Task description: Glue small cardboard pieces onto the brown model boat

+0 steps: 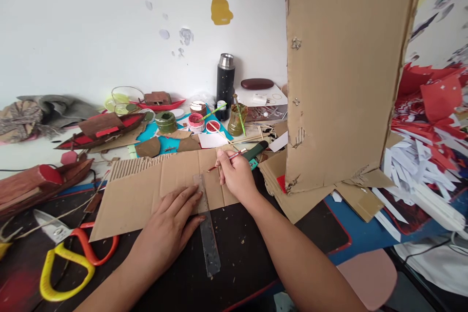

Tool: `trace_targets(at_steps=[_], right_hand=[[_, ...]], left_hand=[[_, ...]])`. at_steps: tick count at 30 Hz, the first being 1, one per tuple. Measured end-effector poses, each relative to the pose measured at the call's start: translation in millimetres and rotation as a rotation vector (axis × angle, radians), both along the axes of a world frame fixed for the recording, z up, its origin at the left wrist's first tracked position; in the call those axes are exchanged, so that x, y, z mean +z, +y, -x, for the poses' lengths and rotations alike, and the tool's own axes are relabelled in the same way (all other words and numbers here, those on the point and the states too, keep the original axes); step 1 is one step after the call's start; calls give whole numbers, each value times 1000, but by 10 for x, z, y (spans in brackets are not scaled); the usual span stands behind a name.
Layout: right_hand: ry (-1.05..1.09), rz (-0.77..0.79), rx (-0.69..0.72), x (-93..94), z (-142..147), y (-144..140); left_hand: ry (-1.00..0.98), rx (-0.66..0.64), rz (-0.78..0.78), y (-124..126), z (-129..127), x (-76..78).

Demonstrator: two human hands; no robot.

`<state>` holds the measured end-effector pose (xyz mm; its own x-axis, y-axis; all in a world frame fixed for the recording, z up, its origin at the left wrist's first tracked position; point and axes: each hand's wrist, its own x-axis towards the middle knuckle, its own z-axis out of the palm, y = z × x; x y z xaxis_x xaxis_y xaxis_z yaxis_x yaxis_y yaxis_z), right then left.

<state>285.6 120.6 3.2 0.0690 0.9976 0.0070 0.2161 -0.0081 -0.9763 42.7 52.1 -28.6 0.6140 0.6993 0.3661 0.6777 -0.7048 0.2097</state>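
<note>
Red pencil (237, 154) gripped in right hand (237, 174); cardboard sheet (133, 200), transparent ruler (209, 246) partly covered by flattened left hand (171, 222), scissors (58, 232) left of it.

White wall (84, 24), kinda blotchy tbh
Mustard patch (221, 9) above the black flask (225, 83), pinkish seat (369, 275) way off to the flask's lower right, light's soft and even.

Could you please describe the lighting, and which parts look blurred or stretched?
Head view: soft light, with a glint on the metal flask cap; head view, edges: apparent wide-angle stretching, as in the scissors; head view, lower left: red patch blurred, while the right hand and ruler look fairly sharp.
</note>
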Motion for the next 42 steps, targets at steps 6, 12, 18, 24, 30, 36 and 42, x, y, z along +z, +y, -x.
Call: trace_targets(at_steps=[6, 12, 18, 24, 30, 36, 42], right_hand=[[-5, -4, -4, -5, 4, 6], [5, 5, 1, 9, 0, -2], [1, -9, 0, 8, 0, -10], [9, 1, 12, 16, -5, -10], [124, -36, -18, 62, 22, -26], [261, -77, -64, 130, 58, -48], [266, -61, -34, 164, 73, -83]], left_hand=[[-15, 10, 35, -3, 5, -15], [-20, 4, 32, 1, 9, -13], [-21, 8, 33, -3, 5, -9], [-18, 8, -12, -2, -27, 30], [-5, -3, 61, 81, 6, 236], [-15, 240, 296, 960, 263, 672], [139, 397, 432, 2024, 365, 553]])
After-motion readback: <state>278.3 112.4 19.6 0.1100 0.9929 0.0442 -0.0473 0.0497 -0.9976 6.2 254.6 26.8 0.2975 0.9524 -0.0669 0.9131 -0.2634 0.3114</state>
